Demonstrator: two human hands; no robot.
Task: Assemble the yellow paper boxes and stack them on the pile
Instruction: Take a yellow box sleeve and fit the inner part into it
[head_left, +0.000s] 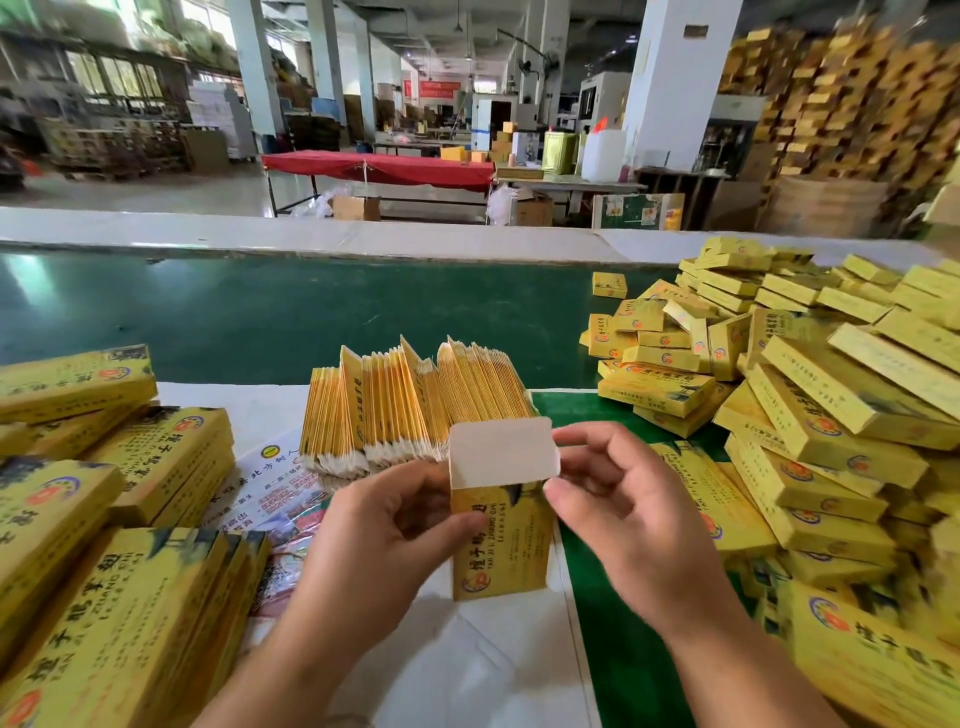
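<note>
Both hands pinch one yellow printed paper box (501, 540) at centre: left hand (379, 525) steadies its side, right hand (618, 499) holds the white top flap (503, 451) open, likely for tucking; the finished pile (810, 415) lies at three o'clock.

Yellow box (501, 540) with black lettering, a red-and-blue round emblem, and a plain white flap (503, 453). Same yellow print across the pile (810, 395). Dark green belt (291, 312); red cloth (379, 169) on a far table.
</note>
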